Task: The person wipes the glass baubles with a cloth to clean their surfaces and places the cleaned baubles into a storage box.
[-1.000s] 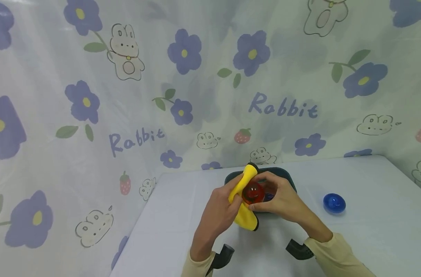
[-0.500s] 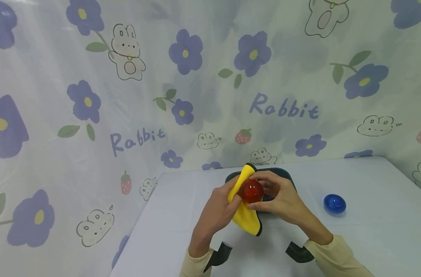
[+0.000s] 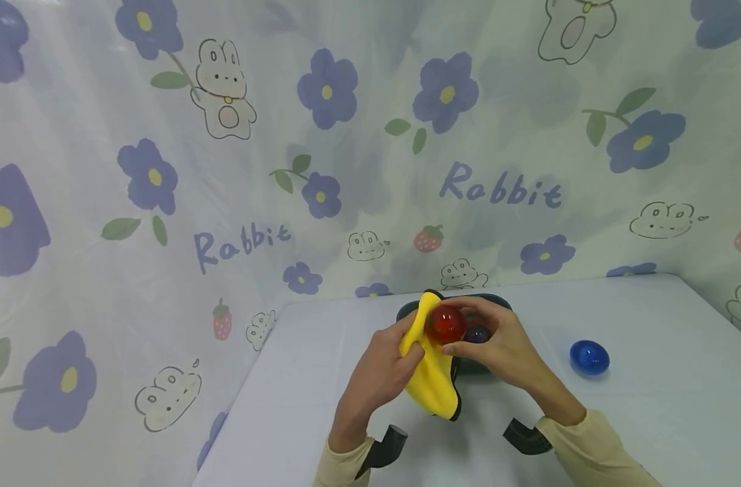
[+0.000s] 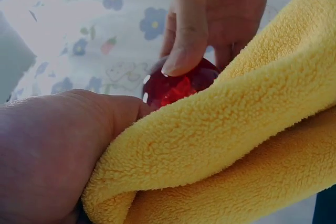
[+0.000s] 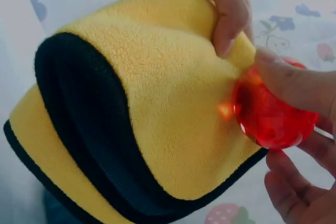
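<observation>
My left hand [image 3: 385, 365] grips a fluffy yellow cloth [image 5: 173, 93] with dark edging, folded over so that it hangs down in the head view. Against the cloth, my right hand [image 3: 498, 341] pinches a clear red ball [image 3: 447, 325] between thumb and fingers. In the right wrist view the red ball [image 5: 273, 111] sits right at the cloth's face, the thumb on its top. The left wrist view shows the cloth [image 4: 210, 140] covering the lower part of the ball [image 4: 178, 85].
Behind the hands stands a dark green container [image 3: 498, 302] with a dark bluish ball [image 3: 476, 334] showing in it. A blue transparent ball [image 3: 589, 357] lies on the white table [image 3: 662, 406] to the right. A patterned curtain [image 3: 370, 135] hangs along the back.
The red ball and my right hand have risen slightly, and the ball has turned in the fingers. The cloth's lower end has swung a little lower. The dark bluish ball shows more now.
</observation>
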`<state>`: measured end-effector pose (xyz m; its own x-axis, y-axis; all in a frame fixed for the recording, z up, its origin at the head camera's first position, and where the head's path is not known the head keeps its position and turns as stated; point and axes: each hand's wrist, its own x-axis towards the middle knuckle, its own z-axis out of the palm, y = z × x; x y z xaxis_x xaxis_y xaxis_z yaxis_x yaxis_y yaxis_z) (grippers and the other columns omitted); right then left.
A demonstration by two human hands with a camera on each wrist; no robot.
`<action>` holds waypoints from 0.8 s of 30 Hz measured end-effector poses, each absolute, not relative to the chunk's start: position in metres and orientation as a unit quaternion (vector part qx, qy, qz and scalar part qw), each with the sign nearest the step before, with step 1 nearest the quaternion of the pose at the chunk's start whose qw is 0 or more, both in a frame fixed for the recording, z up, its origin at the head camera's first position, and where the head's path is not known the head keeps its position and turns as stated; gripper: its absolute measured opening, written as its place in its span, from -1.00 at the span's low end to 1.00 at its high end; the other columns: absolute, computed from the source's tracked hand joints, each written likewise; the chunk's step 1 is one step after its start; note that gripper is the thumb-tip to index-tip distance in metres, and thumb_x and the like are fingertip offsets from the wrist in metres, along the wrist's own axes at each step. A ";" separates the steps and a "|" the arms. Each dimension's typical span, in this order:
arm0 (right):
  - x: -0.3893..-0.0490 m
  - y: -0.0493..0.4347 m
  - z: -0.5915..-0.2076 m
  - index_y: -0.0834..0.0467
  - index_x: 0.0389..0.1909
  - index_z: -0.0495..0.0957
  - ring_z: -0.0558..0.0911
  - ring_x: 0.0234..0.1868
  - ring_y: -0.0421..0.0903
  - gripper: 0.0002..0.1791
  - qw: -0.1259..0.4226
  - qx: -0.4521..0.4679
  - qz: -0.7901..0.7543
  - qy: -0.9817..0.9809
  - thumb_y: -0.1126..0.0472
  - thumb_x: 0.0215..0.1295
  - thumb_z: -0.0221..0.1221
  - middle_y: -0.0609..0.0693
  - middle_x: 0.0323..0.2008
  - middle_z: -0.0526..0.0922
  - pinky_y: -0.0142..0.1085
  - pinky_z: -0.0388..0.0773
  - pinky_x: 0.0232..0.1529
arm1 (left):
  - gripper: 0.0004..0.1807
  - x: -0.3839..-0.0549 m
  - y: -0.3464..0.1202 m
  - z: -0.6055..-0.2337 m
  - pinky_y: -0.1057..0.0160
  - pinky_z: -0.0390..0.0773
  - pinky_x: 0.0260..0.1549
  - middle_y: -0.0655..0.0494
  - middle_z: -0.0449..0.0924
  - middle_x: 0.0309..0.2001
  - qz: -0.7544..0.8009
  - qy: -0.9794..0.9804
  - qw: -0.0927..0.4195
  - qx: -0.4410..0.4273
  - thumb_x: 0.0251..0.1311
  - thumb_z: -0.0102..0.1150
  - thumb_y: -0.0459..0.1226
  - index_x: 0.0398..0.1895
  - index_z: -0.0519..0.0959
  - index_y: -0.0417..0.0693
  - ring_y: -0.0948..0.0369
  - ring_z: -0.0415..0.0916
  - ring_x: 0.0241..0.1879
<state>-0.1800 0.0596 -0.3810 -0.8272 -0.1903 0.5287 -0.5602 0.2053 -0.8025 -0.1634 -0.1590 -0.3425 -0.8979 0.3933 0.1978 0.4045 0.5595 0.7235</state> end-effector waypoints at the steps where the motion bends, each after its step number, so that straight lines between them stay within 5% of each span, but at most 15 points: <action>1: -0.181 0.060 -0.382 0.06 0.24 0.58 0.71 -0.08 -0.16 -0.35 0.160 0.245 0.579 -0.761 0.27 0.07 0.52 0.05 0.08 0.70 -0.42 0.67 0.01 | -0.51 -0.163 -0.159 -0.342 0.37 0.61 -0.35 0.08 0.67 -0.23 -0.411 -0.884 0.006 -0.224 0.33 -0.01 -0.29 0.33 0.49 -0.03 0.31 0.55 -0.42; 11: -0.184 0.065 -0.383 0.15 0.26 0.55 0.71 0.02 -0.30 -0.33 0.163 0.223 0.591 -0.758 0.32 0.08 0.51 0.15 0.15 0.65 -0.53 0.59 0.11 | -0.40 -0.155 -0.155 -0.337 0.37 0.60 -0.32 0.07 0.69 -0.17 -0.405 -0.889 0.023 -0.213 0.34 -0.01 -0.29 0.48 0.41 -0.02 0.29 0.56 -0.39; 20: -0.184 0.064 -0.381 0.23 0.24 0.52 0.73 0.10 0.12 -0.30 0.136 0.193 0.598 -0.766 0.30 0.03 0.54 0.19 0.15 0.63 -0.52 0.60 0.10 | -0.37 -0.149 -0.154 -0.335 0.39 0.61 -0.24 0.03 0.71 -0.06 -0.409 -0.887 0.059 -0.207 0.35 -0.02 -0.32 0.53 0.36 -0.06 0.28 0.57 -0.32; 24: -0.184 0.064 -0.383 0.17 0.23 0.55 0.77 0.02 0.07 -0.32 0.136 0.188 0.587 -0.776 0.24 0.04 0.55 0.16 0.13 0.68 -0.44 0.66 0.04 | -0.37 -0.148 -0.153 -0.334 0.39 0.62 -0.21 0.03 0.72 -0.01 -0.410 -0.885 0.072 -0.208 0.35 -0.01 -0.34 0.52 0.37 -0.04 0.27 0.58 -0.29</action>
<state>-0.1840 0.0636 -0.3829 -0.8924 -0.1324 0.4313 -0.4511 0.2411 -0.8593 -0.1478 -0.1535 -0.3340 -0.9028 0.3093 0.2989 0.4280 0.5764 0.6962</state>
